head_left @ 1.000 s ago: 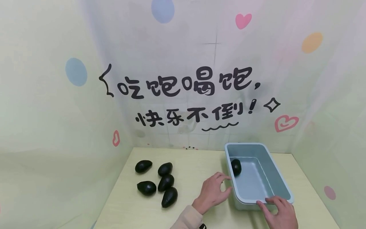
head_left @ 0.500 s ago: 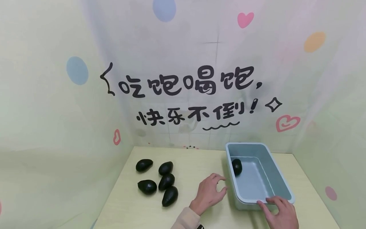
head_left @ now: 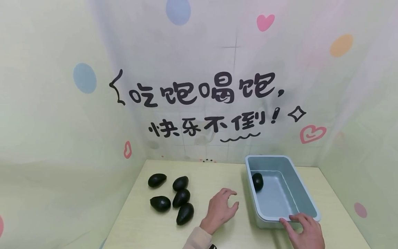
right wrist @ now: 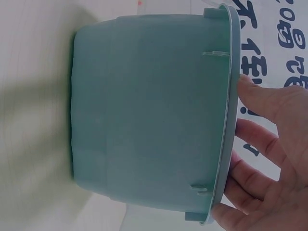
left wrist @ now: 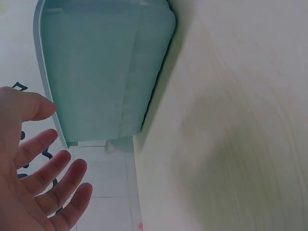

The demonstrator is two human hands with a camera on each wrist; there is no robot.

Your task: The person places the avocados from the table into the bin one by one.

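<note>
head: left hand point(head_left: 219, 211) empty, fingers loosely spread, between avocado cluster and blue-green bin point(head_left: 306, 202); nearest avocado point(head_left: 185, 213) at its 9 o'clock, long axis 1–7 o'clock; right hand point(head_left: 303, 228) rests fingers on bin's near rim | left wrist: fingers point(left wrist: 53, 168) splayed, bin wall point(left wrist: 101, 72) at 12 o'clock, apart | right wrist: fingers point(right wrist: 260, 103) on bin rim point(right wrist: 231, 120).

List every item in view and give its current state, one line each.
Blue-green bin: upright on the table, open top, one avocado inside.
Avocado in the bin: lying at the far end, untouched.
Five avocados on the table: lying loose in a cluster, untouched.
Left hand: empty, fingers spread, between cluster and bin, touching neither.
Right hand: fingers resting on the bin's near rim.
Table: bearing everything.
</note>
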